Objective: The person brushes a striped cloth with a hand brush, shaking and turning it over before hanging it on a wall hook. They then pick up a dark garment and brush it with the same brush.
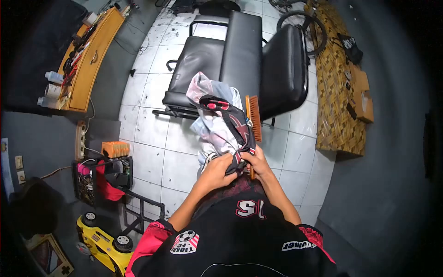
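Note:
In front of my body I hold a crumpled bundle of cloth, white and grey with black and red parts. My left hand is closed on its near edge, with the fingers bunched in the fabric. My right hand is closed beside it, around the handle of a wooden brush and against the dark edge of the cloth. The brush stands up along the bundle's right side, its brown bristles facing right. The handle's end shows below my right hand. Cloth hides some of my fingertips.
Beyond the bundle stands a black padded chair. A wooden drawer unit with bottles and tools is at left, above a black rack. A yellow toy car lies lower left. A woven-pattern bench carries a cardboard box at right.

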Tool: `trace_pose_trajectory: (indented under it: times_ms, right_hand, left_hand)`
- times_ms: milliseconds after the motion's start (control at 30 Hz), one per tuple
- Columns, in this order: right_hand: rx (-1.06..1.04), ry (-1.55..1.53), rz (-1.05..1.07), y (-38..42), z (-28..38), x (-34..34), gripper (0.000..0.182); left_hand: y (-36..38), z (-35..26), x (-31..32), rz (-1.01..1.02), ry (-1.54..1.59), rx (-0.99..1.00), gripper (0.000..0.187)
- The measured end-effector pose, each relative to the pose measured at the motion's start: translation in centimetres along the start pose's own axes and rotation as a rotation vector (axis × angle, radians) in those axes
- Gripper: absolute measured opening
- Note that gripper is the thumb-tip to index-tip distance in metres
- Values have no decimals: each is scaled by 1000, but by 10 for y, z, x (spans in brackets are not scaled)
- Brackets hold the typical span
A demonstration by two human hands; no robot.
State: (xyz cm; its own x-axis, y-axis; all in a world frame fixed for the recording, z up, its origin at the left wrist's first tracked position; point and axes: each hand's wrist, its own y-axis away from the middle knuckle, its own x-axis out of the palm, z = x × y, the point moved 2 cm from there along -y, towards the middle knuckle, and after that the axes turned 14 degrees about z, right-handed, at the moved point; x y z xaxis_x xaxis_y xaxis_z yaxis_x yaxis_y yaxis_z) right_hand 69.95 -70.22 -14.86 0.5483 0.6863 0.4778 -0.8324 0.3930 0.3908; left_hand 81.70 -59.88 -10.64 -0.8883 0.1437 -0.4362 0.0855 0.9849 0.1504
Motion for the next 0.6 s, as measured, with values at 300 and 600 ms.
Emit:
trace_pose_trajectory:
  times_ms: [300, 600]
  right_hand:
    - [-213, 227, 166, 119, -54, -11, 34]
    - [-285, 531, 296, 216, -93, 2, 46]
  left_hand:
    - [87, -32, 81, 85, 430, -263, 42]
    - [115, -13, 145, -491, 1156, -328, 42]
